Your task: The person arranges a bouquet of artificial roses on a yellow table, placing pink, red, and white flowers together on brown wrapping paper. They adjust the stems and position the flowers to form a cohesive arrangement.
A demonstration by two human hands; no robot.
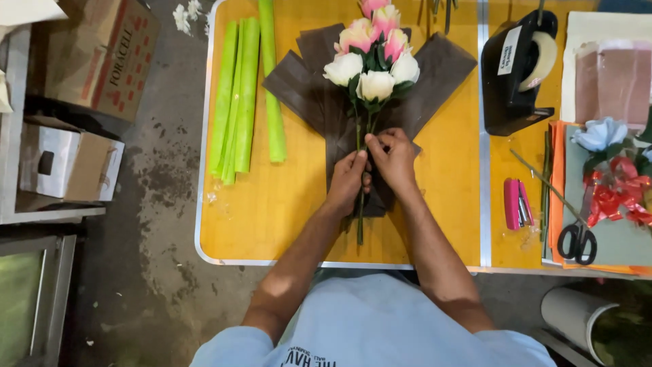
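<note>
Beside bouquet [372,64]: green rolls [238,95] left, tape dispenser [519,68] right.

Florist workshop: yellow table [272,211] carrying wrapping sheets [244,95], tape dispenser [519,68], scissors [577,239]; cardboard boxes [102,54] on concrete floor [163,285].

Bare surface [285,211] open near-left of the bouquet [370,64]; green rolls [238,95] block far-left, tape dispenser [516,68] and pink stapler [515,202] block right.
</note>
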